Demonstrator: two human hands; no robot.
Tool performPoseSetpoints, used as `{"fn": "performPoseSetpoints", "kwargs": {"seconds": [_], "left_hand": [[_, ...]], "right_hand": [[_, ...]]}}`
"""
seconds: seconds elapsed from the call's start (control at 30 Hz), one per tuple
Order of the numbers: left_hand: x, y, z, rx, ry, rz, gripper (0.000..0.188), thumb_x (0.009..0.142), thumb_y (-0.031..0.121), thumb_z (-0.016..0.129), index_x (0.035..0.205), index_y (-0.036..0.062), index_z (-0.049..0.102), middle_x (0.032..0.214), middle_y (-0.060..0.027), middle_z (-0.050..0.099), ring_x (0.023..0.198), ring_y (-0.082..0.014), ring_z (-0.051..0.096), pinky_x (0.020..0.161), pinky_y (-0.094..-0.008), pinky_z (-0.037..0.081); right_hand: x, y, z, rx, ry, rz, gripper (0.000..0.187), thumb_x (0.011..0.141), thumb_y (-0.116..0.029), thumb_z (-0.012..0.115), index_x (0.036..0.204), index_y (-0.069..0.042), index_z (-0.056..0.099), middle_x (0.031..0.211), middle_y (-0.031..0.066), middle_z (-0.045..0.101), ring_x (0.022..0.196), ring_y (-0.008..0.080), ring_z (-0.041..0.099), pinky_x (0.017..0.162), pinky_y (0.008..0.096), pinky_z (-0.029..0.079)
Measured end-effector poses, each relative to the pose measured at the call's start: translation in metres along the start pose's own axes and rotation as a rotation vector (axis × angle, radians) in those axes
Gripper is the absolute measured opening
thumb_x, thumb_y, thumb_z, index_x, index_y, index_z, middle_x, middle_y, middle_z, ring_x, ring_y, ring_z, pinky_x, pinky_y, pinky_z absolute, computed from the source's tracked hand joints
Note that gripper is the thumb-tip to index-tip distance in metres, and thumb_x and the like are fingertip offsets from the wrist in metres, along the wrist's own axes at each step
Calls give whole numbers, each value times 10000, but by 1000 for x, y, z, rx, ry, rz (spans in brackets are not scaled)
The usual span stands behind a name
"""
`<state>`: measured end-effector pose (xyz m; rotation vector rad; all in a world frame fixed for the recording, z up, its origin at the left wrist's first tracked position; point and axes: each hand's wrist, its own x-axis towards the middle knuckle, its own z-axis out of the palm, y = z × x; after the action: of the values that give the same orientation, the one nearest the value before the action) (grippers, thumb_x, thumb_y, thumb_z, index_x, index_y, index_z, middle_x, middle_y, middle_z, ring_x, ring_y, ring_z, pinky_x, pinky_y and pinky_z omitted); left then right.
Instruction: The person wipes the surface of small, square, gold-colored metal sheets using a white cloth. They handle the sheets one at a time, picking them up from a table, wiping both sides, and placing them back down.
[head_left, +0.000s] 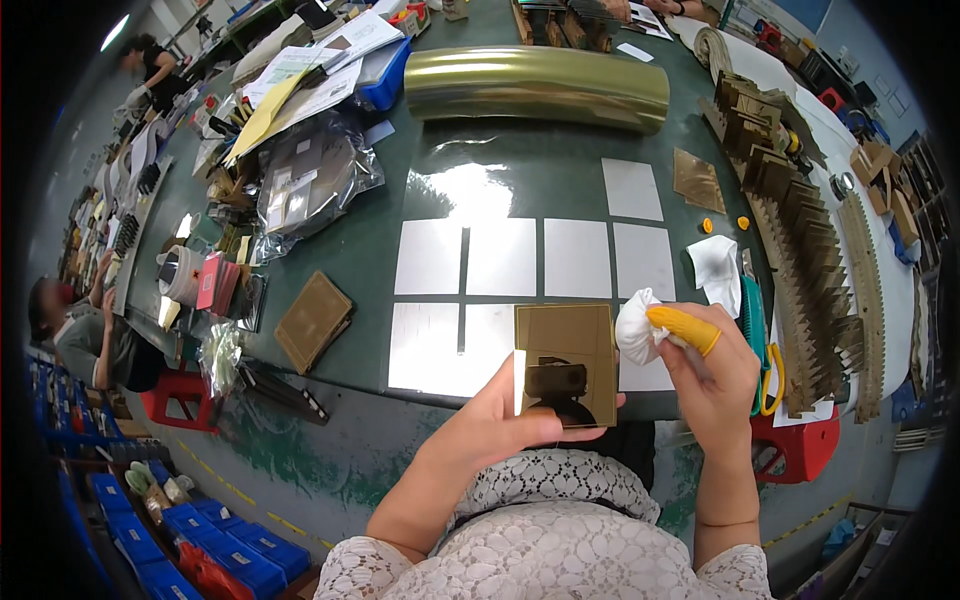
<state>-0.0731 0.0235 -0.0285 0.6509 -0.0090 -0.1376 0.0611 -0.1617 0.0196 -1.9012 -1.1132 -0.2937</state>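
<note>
Bronze reflective plate, lower centre of frame, is grasped by left hand. White cloth wad, just beside it, is pinched by right hand. White sheets are laid out mid-frame; gold roll, upper centre.

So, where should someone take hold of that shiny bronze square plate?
Grip the shiny bronze square plate by its thin edges, probably from the lower left, where the left hand holds it: it is flat, its mirror-like face might smudge, and a bunched white cloth is close at right.
</note>
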Motion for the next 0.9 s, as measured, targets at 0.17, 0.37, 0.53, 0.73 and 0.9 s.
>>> {"fn": "performPoseSetpoints", "kwargs": {"seconds": [0.17,0.37,0.53,0.73,0.9], "left_hand": [[-2,2,2,52,-52,-40,876,822,-59,697,1517,40,172,1471,-215,399,1301,-376,501,1076,-479,448],[-3,-5,-8,133,-42,-33,757,859,-32,674,1485,11,251,1422,-209,463,1267,-351,539,1050,-432,480],[-4,-5,-7,138,-25,-62,698,877,-24,661,1463,-8,282,1399,-203,490,1247,-331,561,1022,-409,507],[-3,-9,-10,183,-28,-56,681,889,-25,648,1462,-4,281,1395,-200,488,1241,-331,565,1021,-409,513],[-2,-11,-11,187,-34,-64,680,893,-19,649,1464,1,281,1385,-192,493,1245,-327,561,1022,-408,515]], "right_hand": [[-1,-3,-3,9,14,5,275,758,102,718,1020,28,680,1002,137,689,792,266,617,683,319,502],[-1,-8,-5,14,10,-11,280,758,96,725,1025,17,688,1004,134,688,776,252,604,660,307,493],[-1,-10,-3,24,4,-13,266,771,95,721,1024,20,686,1013,131,687,778,240,603,644,300,488],[-1,-9,-1,1,-8,-13,265,776,95,719,1029,25,679,1031,132,684,782,243,601,643,302,489],[-1,-8,0,-28,-11,-32,267,783,89,719,1038,26,669,1032,134,681,786,253,605,652,310,494]]}}
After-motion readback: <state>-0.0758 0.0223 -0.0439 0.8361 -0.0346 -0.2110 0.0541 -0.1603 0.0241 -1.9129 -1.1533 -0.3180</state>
